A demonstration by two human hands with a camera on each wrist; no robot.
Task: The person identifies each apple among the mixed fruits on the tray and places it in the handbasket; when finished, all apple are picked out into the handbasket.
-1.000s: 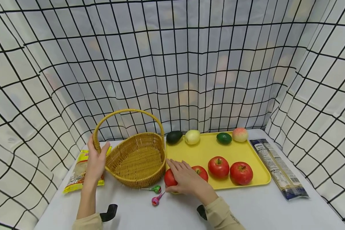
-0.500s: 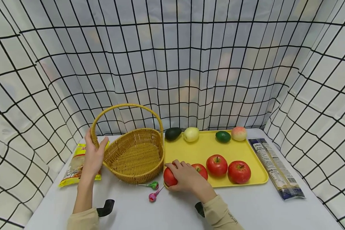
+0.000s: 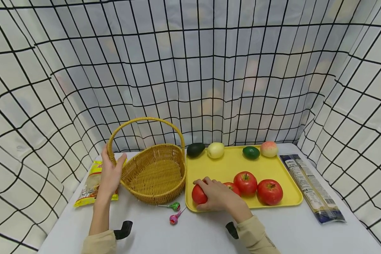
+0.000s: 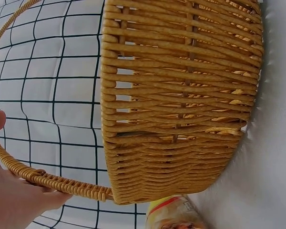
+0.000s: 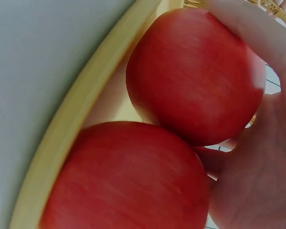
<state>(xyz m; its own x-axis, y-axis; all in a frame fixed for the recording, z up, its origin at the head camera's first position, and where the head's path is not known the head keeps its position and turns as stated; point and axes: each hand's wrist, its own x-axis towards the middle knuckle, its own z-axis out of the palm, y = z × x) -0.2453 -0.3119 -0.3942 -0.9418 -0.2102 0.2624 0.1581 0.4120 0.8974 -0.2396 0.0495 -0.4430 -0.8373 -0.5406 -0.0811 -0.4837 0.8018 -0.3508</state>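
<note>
My left hand (image 3: 112,174) grips the wicker basket's handle (image 3: 146,119) at its left side. The woven, golden-brown basket (image 3: 158,198) has nothing in it, and its wall (image 4: 181,95) fills much of the left wrist view. Over the yellow tray's front left corner, my right hand (image 3: 220,195) curls its fingers and thumb round a red apple (image 3: 199,194). In the right wrist view this apple (image 5: 195,76) meets a second apple (image 5: 128,176) beside it. That second apple (image 3: 233,188) is partly hidden by my hand in the head view.
Two more apples (image 3: 246,182) sit on the yellow tray (image 3: 216,171). An avocado (image 3: 195,150), a pale round fruit (image 3: 216,150), a small dark-green fruit (image 3: 251,152) and a peach (image 3: 268,149) line its back. Lollipops (image 3: 174,219), a yellow packet (image 3: 93,187) and a long packet (image 3: 312,188) lie around.
My right hand's fingers, straighter over the apple before, now curl round it. That apple and its neighbour have shifted right on the tray. My left hand stays on the handle.
</note>
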